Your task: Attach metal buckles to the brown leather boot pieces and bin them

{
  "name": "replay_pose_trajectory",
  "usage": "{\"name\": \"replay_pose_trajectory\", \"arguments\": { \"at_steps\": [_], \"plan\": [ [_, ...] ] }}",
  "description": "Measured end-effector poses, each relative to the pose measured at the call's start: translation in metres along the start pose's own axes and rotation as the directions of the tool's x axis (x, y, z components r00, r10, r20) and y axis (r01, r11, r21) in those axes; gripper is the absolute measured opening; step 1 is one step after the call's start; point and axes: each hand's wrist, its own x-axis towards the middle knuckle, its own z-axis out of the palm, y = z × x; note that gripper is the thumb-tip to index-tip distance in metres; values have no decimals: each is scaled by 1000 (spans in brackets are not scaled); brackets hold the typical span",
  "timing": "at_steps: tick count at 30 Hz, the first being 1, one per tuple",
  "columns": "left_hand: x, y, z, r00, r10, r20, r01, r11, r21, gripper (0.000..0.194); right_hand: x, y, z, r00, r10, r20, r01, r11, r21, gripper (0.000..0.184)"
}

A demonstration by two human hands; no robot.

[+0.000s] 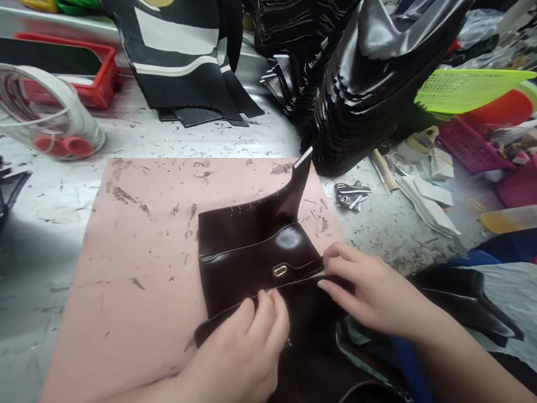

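Note:
A dark brown, shiny leather piece (243,240) lies on the pink mat, its narrow strip at the upper right standing up with a white end. A small tab with a gold oval buckle (279,271) sits near its lower edge. Along that edge runs a second dark leather piece (310,302), which hangs down toward me. My left hand (247,347) pinches this second piece's edge, fingertips just left of the buckle. At the right end of the seam, my right hand (364,285) grips the edge between thumb and fingers, close to the tab's tip.
Tall stacks of black leather pieces (352,112) stand at the back right, with flat black-and-white pieces (188,73) at the back. A clear tub (79,123) and red basket (107,78) are at left. Small buckled tabs (352,195) lie right of the pink mat (126,280).

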Motion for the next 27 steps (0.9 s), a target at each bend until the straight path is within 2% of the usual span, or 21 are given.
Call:
{"name": "replay_pose_trajectory", "arguments": {
  "at_steps": [4,9,12,15,18,22,27],
  "plan": [
    [5,1,2,1000,-11,4,11,999,49,32,3,1,1,1000,21,5,-21,1000,-7,18],
    [19,0,-3,988,45,150,-61,993,104,37,9,-2,2,999,39,-4,-40,999,-28,18],
    [26,-2,-1,978,28,205,-40,998,57,41,8,-1,2,999,37,-27,-38,998,-58,19],
    [31,-8,2,988,3,151,3,999,-40,44,1,4,0,998,26,-55,-25,999,31,20],
    [36,-15,2,997,34,75,-28,996,-83,39,-7,15,1,989,36,-141,-6,978,210,19],
    [42,-20,2,992,128,-14,-128,991,-39,33,-11,23,12,955,157,-251,-60,933,355,17],
    [52,-19,3,989,142,-27,-143,990,-11,38,-6,20,19,922,259,-289,-120,899,421,17]
  ]
}}
